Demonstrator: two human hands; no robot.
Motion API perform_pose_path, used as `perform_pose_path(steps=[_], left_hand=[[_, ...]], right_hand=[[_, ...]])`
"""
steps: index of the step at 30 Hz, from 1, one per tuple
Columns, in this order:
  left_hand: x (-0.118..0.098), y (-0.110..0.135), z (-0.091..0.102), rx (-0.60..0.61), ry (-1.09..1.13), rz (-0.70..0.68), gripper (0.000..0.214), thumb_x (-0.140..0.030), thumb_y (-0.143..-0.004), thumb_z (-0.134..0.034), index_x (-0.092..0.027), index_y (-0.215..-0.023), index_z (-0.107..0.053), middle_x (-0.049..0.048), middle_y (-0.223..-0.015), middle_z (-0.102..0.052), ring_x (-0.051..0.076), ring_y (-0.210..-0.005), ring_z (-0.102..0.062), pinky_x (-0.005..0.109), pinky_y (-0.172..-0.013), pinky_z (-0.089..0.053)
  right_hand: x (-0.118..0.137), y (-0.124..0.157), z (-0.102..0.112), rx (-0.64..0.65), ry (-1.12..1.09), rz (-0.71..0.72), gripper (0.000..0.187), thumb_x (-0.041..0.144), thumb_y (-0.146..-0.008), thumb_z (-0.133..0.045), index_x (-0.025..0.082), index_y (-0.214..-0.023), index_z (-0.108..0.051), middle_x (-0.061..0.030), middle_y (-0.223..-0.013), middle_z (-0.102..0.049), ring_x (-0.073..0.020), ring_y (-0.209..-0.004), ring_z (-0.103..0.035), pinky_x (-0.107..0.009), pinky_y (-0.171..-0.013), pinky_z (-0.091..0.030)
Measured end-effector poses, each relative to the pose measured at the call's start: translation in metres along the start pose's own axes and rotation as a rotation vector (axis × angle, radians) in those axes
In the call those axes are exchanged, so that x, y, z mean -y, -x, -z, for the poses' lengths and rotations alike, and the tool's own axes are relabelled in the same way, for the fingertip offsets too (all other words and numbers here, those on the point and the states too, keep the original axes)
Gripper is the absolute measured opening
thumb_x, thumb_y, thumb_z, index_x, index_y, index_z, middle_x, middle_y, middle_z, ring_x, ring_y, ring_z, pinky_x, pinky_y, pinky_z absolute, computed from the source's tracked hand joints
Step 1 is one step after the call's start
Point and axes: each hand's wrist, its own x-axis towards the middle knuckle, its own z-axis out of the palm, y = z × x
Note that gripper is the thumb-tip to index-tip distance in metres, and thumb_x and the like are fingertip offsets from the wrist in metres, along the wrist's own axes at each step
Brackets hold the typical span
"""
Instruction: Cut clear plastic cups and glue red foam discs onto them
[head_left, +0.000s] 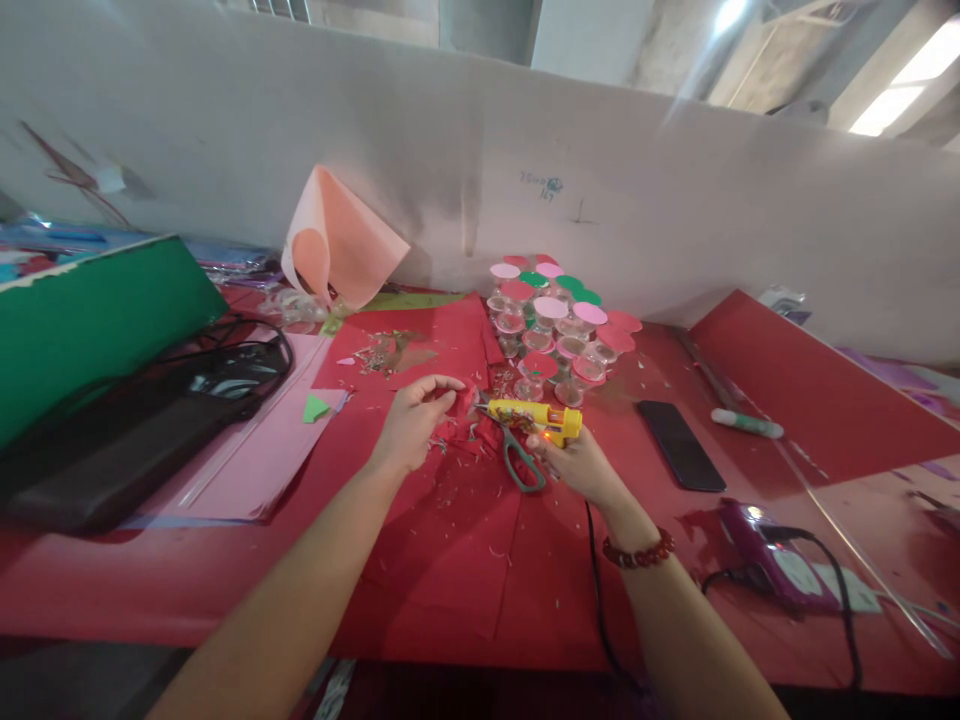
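Note:
My right hand [570, 460] is wrapped round a yellow glue gun [525, 412], whose lit orange lamp shows near the grip. Its nozzle points left, close to a small see-through piece [472, 397] with red around it. My left hand [416, 420] pinches that piece at its fingertips; its exact kind is hard to make out. Under the glue gun lies a pair of scissors [520, 462] with grey-green handles, its blades partly hidden. Red paper [450, 540] strewn with shreds spreads beneath both hands.
Behind my hands stand several clear plastic cups [570, 345] topped with coloured discs. A phone [681, 445], a purple power strip [780, 565] and cables lie right. Left are pink sheets [247, 470], a black case [112, 440] and a green board [97, 320]. A white wall [420, 130] rises behind.

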Motion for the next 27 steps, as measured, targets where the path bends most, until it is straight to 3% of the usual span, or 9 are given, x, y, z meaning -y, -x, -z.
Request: perform_pose_path(steps=[4,8,12,16,22,27], left_hand=[[-0.002,0.0,0.0,-0.01,0.056,0.007,0.018,-0.023,-0.063,-0.07,-0.015,-0.079,-0.068,0.0044,-0.081,-0.067,0.013,-0.07,-0.057,0.025,-0.064,-0.043],[-0.002,-0.003,0.003,-0.016,0.094,-0.015,0.022,-0.023,-0.062,-0.072,-0.016,-0.082,-0.067,0.0034,-0.082,-0.067,0.014,-0.073,-0.059,0.026,-0.068,-0.045],[0.0,-0.005,0.005,-0.05,0.1,-0.063,0.027,-0.024,-0.063,-0.073,-0.019,-0.09,-0.067,0.0015,-0.085,-0.066,0.013,-0.075,-0.06,0.026,-0.071,-0.045],[0.003,-0.006,0.005,-0.123,0.162,-0.035,0.037,-0.019,-0.059,-0.077,-0.02,-0.096,-0.068,0.0034,-0.092,-0.069,0.018,-0.089,-0.063,0.028,-0.079,-0.046],[0.002,-0.01,0.005,-0.154,0.372,0.124,0.014,-0.01,-0.059,-0.076,-0.016,-0.069,-0.069,0.0043,-0.078,-0.071,0.019,-0.09,-0.066,0.027,-0.087,-0.047],[0.001,-0.018,0.008,-0.211,0.548,0.224,0.013,0.0,-0.065,-0.068,-0.013,-0.068,-0.067,0.0046,-0.077,-0.071,0.013,-0.079,-0.067,0.025,-0.086,-0.05]], right_hand=[[0.005,0.0,0.0,0.002,0.021,0.007,0.039,0.054,-0.078,-0.065,0.019,-0.093,-0.065,0.0073,-0.05,-0.041,-0.008,-0.042,-0.033,-0.022,-0.041,-0.029],[0.017,0.007,0.009,-0.059,0.186,0.046,0.039,0.052,-0.081,-0.061,0.02,-0.102,-0.065,-0.0008,-0.072,-0.063,-0.014,-0.06,-0.053,-0.026,-0.055,-0.042],[0.016,0.026,0.035,-0.261,0.766,-0.09,0.036,0.052,-0.08,-0.061,0.019,-0.092,-0.063,-0.0039,-0.072,-0.065,-0.0196,-0.065,-0.059,-0.028,-0.058,-0.04],[-0.001,0.051,0.064,-0.308,1.172,-0.199,0.028,0.043,-0.081,-0.061,0.017,-0.089,-0.062,-0.01,-0.086,-0.067,-0.0237,-0.079,-0.063,-0.029,-0.066,-0.041],[-0.019,0.068,0.09,-0.257,1.293,-0.293,0.026,0.038,-0.087,-0.054,0.016,-0.094,-0.063,-0.0125,-0.096,-0.064,-0.0225,-0.081,-0.064,-0.03,-0.069,-0.044],[-0.029,0.069,0.105,-0.198,1.298,-0.333,0.025,0.038,-0.087,-0.055,0.016,-0.096,-0.065,-0.0115,-0.094,-0.064,-0.0231,-0.082,-0.065,-0.031,-0.073,-0.045]])
